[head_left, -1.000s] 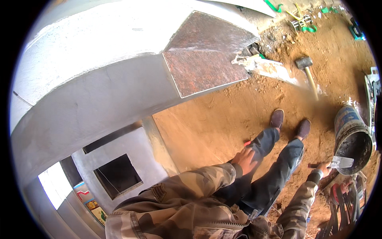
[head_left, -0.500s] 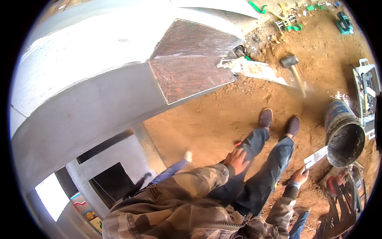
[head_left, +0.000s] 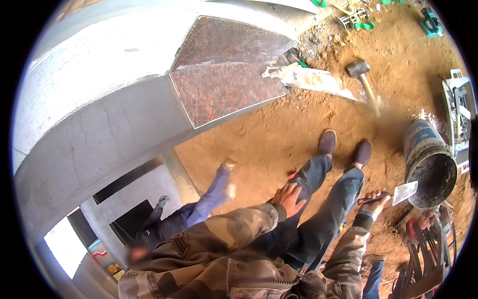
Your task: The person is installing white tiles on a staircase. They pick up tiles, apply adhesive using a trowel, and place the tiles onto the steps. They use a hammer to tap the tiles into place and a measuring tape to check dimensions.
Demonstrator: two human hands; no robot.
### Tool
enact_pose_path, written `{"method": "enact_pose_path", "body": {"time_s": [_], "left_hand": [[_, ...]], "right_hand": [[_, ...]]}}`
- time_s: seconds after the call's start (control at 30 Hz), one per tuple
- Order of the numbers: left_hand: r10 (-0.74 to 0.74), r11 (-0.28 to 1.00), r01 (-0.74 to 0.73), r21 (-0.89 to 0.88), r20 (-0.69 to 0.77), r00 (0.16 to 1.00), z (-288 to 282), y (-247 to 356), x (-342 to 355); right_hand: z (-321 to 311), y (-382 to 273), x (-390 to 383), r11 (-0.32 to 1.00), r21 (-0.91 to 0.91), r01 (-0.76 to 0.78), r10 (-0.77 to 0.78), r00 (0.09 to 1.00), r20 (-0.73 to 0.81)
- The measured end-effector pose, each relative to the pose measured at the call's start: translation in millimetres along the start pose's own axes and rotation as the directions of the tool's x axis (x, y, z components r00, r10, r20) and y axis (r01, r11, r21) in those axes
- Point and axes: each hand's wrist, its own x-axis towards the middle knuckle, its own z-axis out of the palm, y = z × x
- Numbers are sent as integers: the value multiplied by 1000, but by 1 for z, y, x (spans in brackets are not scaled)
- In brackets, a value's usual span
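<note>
My left hand (head_left: 289, 198) rests on my left leg with its fingers spread, holding nothing. At the lower right, my right hand (head_left: 374, 203) grips the handle of a flat metal trowel (head_left: 404, 192), its blade beside the mouth of a dirty bucket (head_left: 431, 180) that lies tipped toward me on the dirt. Both my legs stretch out over the reddish ground, with brown shoes (head_left: 362, 152) at their ends.
Two mottled red-brown slabs (head_left: 223, 94) adjoin a pale ledge (head_left: 94, 60). A rubber mallet (head_left: 357, 69), toolbox (head_left: 457, 114), green power tool (head_left: 431, 24) and metal frame (head_left: 425, 259) are around me. At left, another person in blue (head_left: 201, 197) is near a cement block with openings.
Another person has come into view at the lower left. My right hand and trowel have moved leftward from where they were a second ago. My left hand stays on my leg.
</note>
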Motion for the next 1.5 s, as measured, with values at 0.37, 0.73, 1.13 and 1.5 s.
{"method": "enact_pose_path", "body": {"time_s": [0.37,0.73,1.13,1.5], "left_hand": [[-30,999,30,33,19,999,3,10,4],[-30,998,29,-57,-12,999,-5,18,15],[-136,943,53,-329,-235,963,-7,15,17],[-494,680,265,-684,-161,854,37,99,-21]], "right_hand": [[43,-35,-66,977,-185,-104,73,984,-165],[6,-43,-121,732,-680,-47,-120,973,-195],[144,-55,38,221,-854,471,-293,867,402],[278,-88,-24,-201,-636,745,151,665,731]]}}
